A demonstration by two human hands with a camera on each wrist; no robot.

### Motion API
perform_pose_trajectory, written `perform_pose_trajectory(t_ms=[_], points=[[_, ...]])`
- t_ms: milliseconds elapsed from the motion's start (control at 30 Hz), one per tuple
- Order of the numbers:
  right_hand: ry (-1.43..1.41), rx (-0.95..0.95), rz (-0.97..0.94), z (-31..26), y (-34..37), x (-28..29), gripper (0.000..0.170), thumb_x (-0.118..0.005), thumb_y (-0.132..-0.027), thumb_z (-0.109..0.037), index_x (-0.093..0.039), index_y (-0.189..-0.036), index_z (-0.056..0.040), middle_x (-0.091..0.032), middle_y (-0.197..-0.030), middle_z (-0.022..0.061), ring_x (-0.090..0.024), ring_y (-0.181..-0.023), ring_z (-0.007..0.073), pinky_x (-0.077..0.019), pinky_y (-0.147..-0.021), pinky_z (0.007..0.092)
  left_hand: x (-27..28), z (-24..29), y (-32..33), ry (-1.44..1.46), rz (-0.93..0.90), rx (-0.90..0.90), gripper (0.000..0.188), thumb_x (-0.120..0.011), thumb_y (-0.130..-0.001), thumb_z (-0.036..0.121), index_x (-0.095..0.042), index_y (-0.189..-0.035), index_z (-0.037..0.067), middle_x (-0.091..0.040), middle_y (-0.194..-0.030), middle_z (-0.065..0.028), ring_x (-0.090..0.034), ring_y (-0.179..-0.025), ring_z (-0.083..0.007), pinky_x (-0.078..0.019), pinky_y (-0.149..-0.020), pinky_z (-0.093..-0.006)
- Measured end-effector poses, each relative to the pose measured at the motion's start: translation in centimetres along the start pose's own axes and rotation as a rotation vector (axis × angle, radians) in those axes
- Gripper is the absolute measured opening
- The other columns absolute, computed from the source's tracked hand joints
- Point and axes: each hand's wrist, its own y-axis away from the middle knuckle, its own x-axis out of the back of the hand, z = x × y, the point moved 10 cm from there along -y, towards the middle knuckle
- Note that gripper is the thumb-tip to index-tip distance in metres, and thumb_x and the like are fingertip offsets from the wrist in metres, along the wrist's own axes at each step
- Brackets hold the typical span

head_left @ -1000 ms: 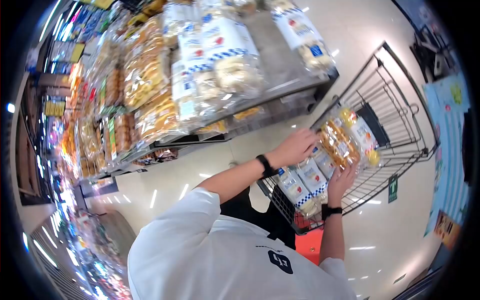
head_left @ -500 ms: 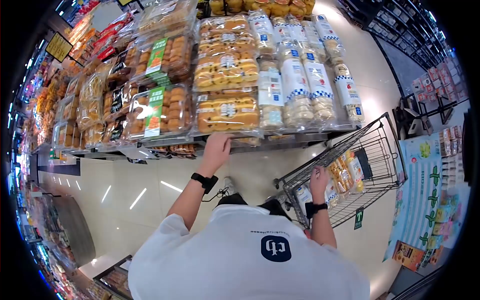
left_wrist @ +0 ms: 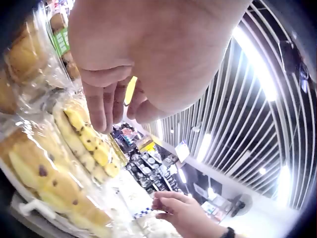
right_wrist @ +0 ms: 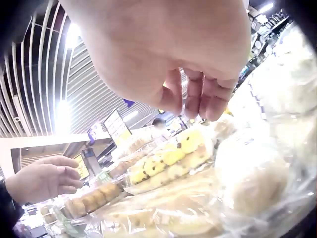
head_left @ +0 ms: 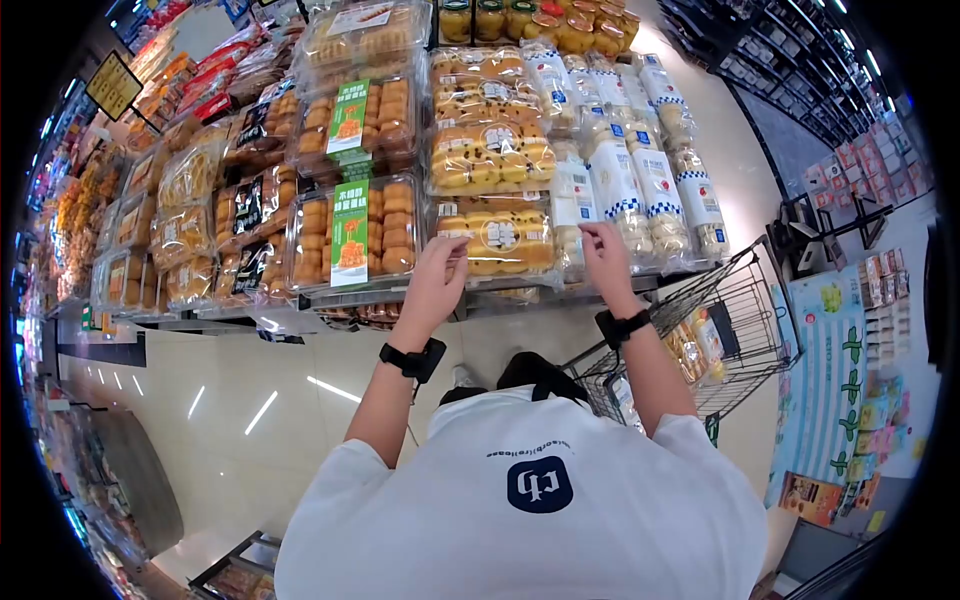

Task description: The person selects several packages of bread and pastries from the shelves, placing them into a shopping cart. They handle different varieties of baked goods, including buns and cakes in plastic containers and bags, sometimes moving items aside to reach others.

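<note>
My left hand [head_left: 436,282] hovers by the left front corner of a clear-wrapped pack of chocolate-chip bread [head_left: 505,240]. Its fingers [left_wrist: 101,106] are loosely bent, with nothing between them in the left wrist view. My right hand [head_left: 606,262] is over the front of the white-labelled bun packs [head_left: 575,200], just right of that bread. In the right wrist view its relaxed fingers [right_wrist: 215,101] also hold nothing and point down above the wrapped goods. Another chip bread pack [head_left: 495,160] lies right behind the front one.
Clear boxes of small round cakes with green labels [head_left: 350,235] stand to the left. More white-labelled bun packs [head_left: 700,205] line the right. A wire shopping cart [head_left: 745,335] with bread packs [head_left: 695,340] inside is at the right. Jars [head_left: 570,25] stand at the back.
Both hands were over the bread packs in the cart; the left moved first to the display edge, then the right left the cart. Both are now above the display, and the view has turned toward it.
</note>
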Motion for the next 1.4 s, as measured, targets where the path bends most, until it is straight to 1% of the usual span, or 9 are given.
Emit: perform_pose_trajectory(t_ms=[233, 433, 533, 667, 833, 1000, 1167, 1333, 1400], points=[[-0.198, 0.099, 0.050, 1.4, -10.4, -5.2, 0.026, -0.063, -0.088, -0.016, -0.062, -0.107, 0.0005, -0.064, -0.095, 0.0156, -0.063, -0.086, 0.0249, -0.0513, -0.071, 0.0310, -1.3, -4.1, -8.0, -0.182, 0.082, 0.079, 0.037, -0.061, -0.086, 0.014, -0.053, -0.119, 0.000, -0.056, -0.112, -0.0207, -0.056, -0.106, -0.0353, -0.0457, -0.093, -0.0389], [0.143, -0.082, -0.018, 7.1, -17.8, -9.0, 0.056, -0.063, -0.088, -0.040, -0.056, -0.118, 0.0066, -0.064, -0.107, 0.0196, -0.062, -0.099, 0.0247, -0.0480, -0.086, 0.0352, -1.4, -10.4, -16.0, -0.366, 0.134, 0.397, 0.065, -0.058, -0.087, 0.035, -0.039, -0.132, -0.007, -0.049, -0.127, -0.0330, -0.049, -0.116, -0.0467, -0.0386, -0.101, -0.0460], [-0.108, -0.286, -0.141, 11.8, -19.2, -12.5, 0.065, -0.058, -0.089, -0.048, -0.056, -0.120, 0.0089, -0.064, -0.109, 0.0193, -0.060, -0.103, 0.0268, -0.0460, -0.089, 0.0363, -1.7, -14.0, -17.2, -0.384, 0.071, 0.672, 0.076, -0.047, -0.089, 0.050, -0.037, -0.133, -0.011, -0.052, -0.126, -0.0337, -0.048, -0.121, -0.0455, -0.0376, -0.102, -0.0455], [-0.337, -0.469, -0.390, 12.1, -18.4, -15.3, 0.090, -0.058, -0.083, -0.060, -0.048, -0.122, 0.0201, -0.057, -0.120, 0.0321, -0.055, -0.117, 0.0401, -0.0412, -0.099, 0.0385, -1.8, -15.9, -18.2, -0.485, -0.011, 0.748, 0.081, -0.046, -0.089, 0.055, -0.034, -0.135, -0.010, -0.054, -0.124, -0.0338, -0.051, -0.118, -0.0450, -0.0399, -0.100, -0.0456], [-0.335, -0.506, -0.473, 9.9, -17.6, -15.0, 0.094, -0.061, -0.080, -0.063, -0.048, -0.121, 0.0198, -0.059, -0.115, 0.0313, -0.056, -0.114, 0.0375, -0.0428, -0.096, 0.0368, -2.2, -16.3, -18.7, -0.528, -0.110, 0.761, 0.092, -0.048, -0.086, 0.063, -0.024, -0.137, -0.009, -0.055, -0.122, -0.0337, -0.056, -0.113, -0.0432, -0.0427, -0.098, -0.0456], [-0.312, -0.350, -0.203, 6.7, -17.4, -11.3, 0.091, -0.069, -0.080, -0.054, -0.037, -0.130, 0.0153, -0.052, -0.127, 0.0268, -0.055, -0.114, 0.0298, -0.0455, -0.092, 0.0351, -1.4, -13.2, -18.8, -0.525, -0.034, 0.666, 0.086, -0.059, -0.082, 0.061, -0.032, -0.127, -0.007, -0.058, -0.115, -0.0322, -0.059, -0.108, -0.0421, -0.0462, -0.091, -0.0436], [-0.603, -0.396, -0.220, 4.4, -17.0, -8.2, 0.084, -0.076, -0.079, -0.042, -0.035, -0.135, 0.0069, -0.052, -0.124, 0.0190, -0.053, -0.111, 0.0222, -0.0455, -0.091, 0.0320, -0.8, -8.7, -17.2, -0.408, 0.146, 0.505, 0.075, -0.062, -0.084, 0.054, -0.037, -0.124, -0.004, -0.060, -0.111, -0.0320, -0.059, -0.104, -0.0449, -0.0476, -0.088, -0.0453], [-0.900, -0.299, -0.166, 2.2, -16.0, -3.9, 0.064, -0.069, -0.087, -0.028, -0.039, -0.133, 0.0052, -0.054, -0.123, 0.0150, -0.056, -0.108, 0.0192, -0.0473, -0.091, 0.0312, 1.9, -2.9, -14.5, 0.021, 0.446, 0.265, 0.065, -0.073, -0.084, 0.035, -0.044, -0.127, -0.004, -0.054, -0.085, -0.0046, -0.053, -0.076, -0.0115, -0.0468, -0.074, -0.0255], [-1.125, -0.296, -0.233, 0.9, -14.7, -3.1, 0.054, -0.063, -0.090, -0.016, -0.039, -0.135, 0.0017, -0.056, -0.122, 0.0123, -0.056, -0.110, 0.0174, -0.0483, -0.091, 0.0299, 2.0, -4.2, -14.4, 0.260, 0.399, 0.213, 0.066, -0.072, -0.085, 0.032, -0.041, -0.132, -0.003, -0.054, -0.089, -0.0038, -0.053, -0.081, -0.0111, -0.0464, -0.076, -0.0259]])
